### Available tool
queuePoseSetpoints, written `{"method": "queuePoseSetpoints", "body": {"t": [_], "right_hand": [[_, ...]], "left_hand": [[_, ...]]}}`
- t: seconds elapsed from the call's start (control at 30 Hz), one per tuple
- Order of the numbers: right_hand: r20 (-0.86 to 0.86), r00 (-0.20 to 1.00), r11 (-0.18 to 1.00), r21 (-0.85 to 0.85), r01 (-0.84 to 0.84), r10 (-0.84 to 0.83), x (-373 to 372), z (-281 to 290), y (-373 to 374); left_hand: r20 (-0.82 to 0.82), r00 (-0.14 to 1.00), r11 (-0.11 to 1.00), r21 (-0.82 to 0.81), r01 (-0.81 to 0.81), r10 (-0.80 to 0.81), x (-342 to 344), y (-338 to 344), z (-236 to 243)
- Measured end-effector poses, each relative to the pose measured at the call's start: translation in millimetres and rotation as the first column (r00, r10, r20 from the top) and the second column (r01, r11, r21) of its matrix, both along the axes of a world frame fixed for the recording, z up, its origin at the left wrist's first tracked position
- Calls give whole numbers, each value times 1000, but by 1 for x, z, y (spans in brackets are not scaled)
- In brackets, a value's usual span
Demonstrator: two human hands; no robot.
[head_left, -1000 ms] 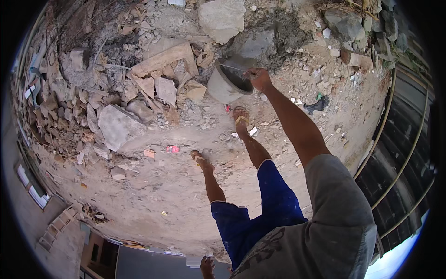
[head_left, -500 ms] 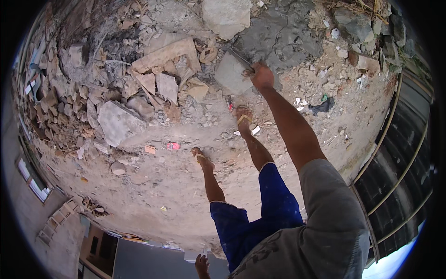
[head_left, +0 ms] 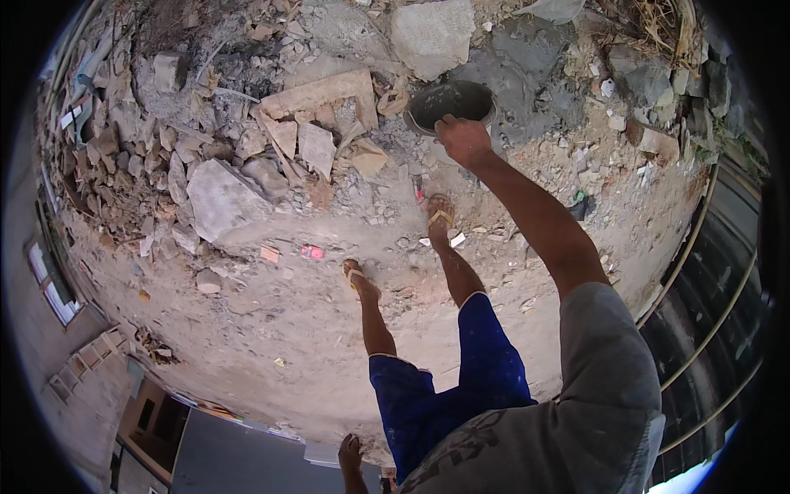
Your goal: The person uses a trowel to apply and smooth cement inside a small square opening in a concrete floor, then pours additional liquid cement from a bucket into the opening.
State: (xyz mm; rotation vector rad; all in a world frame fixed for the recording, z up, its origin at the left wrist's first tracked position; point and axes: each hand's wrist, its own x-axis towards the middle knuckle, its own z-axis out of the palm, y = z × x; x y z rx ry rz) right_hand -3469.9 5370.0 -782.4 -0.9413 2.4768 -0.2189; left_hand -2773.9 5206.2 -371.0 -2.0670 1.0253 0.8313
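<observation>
My right hand (head_left: 465, 142) is closed on the near rim of a round bucket (head_left: 448, 100). The bucket's dark mouth faces up toward me, and its wall is smeared grey. It stands at the near left edge of a patch of wet grey mortar (head_left: 531, 74) on the ground. Whatever lies inside the bucket is too dark to make out. Down by my side hangs my left hand (head_left: 350, 453), away from everything, its fingers loosely apart and nothing visible in them.
Broken slabs (head_left: 222, 200) and rubble spread over the left side. A large flat stone (head_left: 432, 37) lies beyond the bucket. My sandalled feet (head_left: 440, 216) stand on dusty ground near a small red packet (head_left: 312, 252). Dark corrugated sheets (head_left: 716, 272) with poles border the right.
The bucket, tipped with its grey side showing before, now has its mouth turned up toward me. My right hand still grips it. My left hand has shifted slightly at my side.
</observation>
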Motion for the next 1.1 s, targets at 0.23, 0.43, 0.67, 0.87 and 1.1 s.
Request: {"method": "queuePoseSetpoints", "body": {"t": [0.23, 0.43, 0.67, 0.87, 1.1], "right_hand": [[311, 869, 720, -487, 494, -386, -70, 69, -31], [982, 95, -89, -111, 990, -162, -122, 46, -34], [761, -335, -361, 143, 922, -555, -142, -80, 62], [714, -329, -367, 109, 924, -617, -146, -78, 87], [-193, 760, 783, -116, 611, -621, -188, 34, -25]], "left_hand": [[12, 999, 999, 17, -34, 34, 5, 5, 4], [78, 996, 999, 20, -50, 48, 4, 19, 12], [64, 996, 998, 3, 64, -64, 32, 46, 7], [-3, 997, 996, -37, -80, 80, 37, 65, 6], [-76, 997, 997, -64, -39, 34, 19, 65, 3]]}}
